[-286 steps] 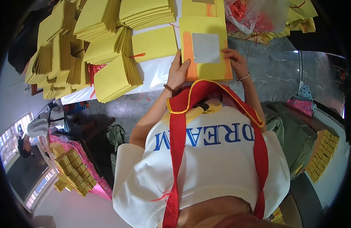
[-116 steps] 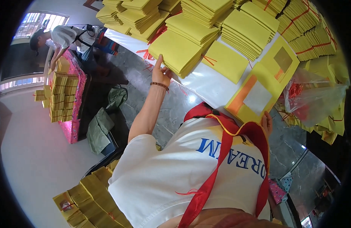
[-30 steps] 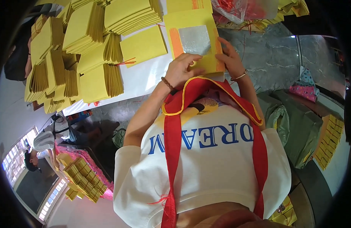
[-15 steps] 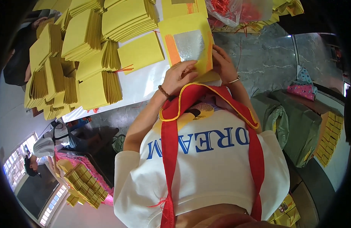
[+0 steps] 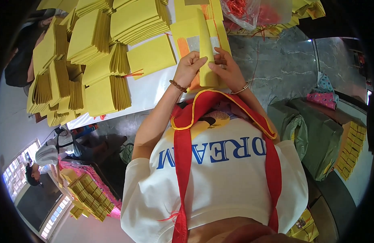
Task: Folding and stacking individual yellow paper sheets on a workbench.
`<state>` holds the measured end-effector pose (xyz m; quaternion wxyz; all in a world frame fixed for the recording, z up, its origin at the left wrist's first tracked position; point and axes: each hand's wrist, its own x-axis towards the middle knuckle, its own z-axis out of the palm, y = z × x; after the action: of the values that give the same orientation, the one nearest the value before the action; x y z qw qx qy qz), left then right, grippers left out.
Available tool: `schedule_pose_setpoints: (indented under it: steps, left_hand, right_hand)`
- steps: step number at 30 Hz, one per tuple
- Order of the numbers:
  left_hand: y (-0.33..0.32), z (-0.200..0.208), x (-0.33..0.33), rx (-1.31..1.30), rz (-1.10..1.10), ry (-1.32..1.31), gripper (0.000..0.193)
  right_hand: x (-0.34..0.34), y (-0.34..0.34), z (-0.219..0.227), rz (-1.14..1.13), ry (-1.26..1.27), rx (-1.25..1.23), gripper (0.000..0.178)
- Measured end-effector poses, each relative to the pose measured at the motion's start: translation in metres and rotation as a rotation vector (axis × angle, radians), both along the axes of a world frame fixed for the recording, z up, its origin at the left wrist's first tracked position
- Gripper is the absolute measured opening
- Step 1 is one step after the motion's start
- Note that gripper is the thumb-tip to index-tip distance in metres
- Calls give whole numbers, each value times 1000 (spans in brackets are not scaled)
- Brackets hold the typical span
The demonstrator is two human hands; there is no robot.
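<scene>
In front of me on the table lies a yellow paper sheet (image 5: 183, 32) with orange bands and a silver foil patch. One side of it is curled up into a tall, narrow yellow fold (image 5: 206, 48). My left hand (image 5: 190, 68) grips the fold's left edge, thumb against the paper. From the right, my right hand (image 5: 228, 72) pinches the same fold, its thumb in front. Another sheet with orange marks lies just beyond. Left of my left hand is a flat yellow folded packet (image 5: 151, 52), with thin red strings (image 5: 134, 73) near its corner.
Stacks of folded yellow paper (image 5: 88, 36) cover the white table's (image 5: 148, 89) left side. A clear plastic bag (image 5: 245, 14) with red string sits at the back right. Green sacks (image 5: 316, 133) stand at right. A person (image 5: 53, 152) is beside bundled yellow packets at lower left.
The sheet lay spread with its foil patch largely showing; now its side is raised and folded across the foil. My left hand has shifted up slightly, and my right hand has come inward onto the fold.
</scene>
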<state>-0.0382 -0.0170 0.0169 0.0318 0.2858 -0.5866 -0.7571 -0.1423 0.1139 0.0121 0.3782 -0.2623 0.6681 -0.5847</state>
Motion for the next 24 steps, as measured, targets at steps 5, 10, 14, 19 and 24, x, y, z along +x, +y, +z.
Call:
schedule_pose_setpoints:
  steps: [5, 10, 14, 19, 24]
  left_hand:
    - [14, -20, -3, 187, 206, 180, 19]
    - [17, -21, -5, 377, 265, 260, 17]
    - [13, -20, -3, 417, 249, 213, 19]
    - [10, -24, -5, 406, 238, 185, 16]
    - [13, -26, -7, 369, 293, 204, 14]
  right_hand:
    - [2, 2, -5, -120, -224, -128, 52]
    - [-13, 9, -12, -158, -344, -107, 43]
    - [-21, 14, -8, -225, -484, -114, 38]
    - [-32, 16, -18, -241, -642, -259, 35]
    - [-30, 15, -25, -240, -496, -214, 33]
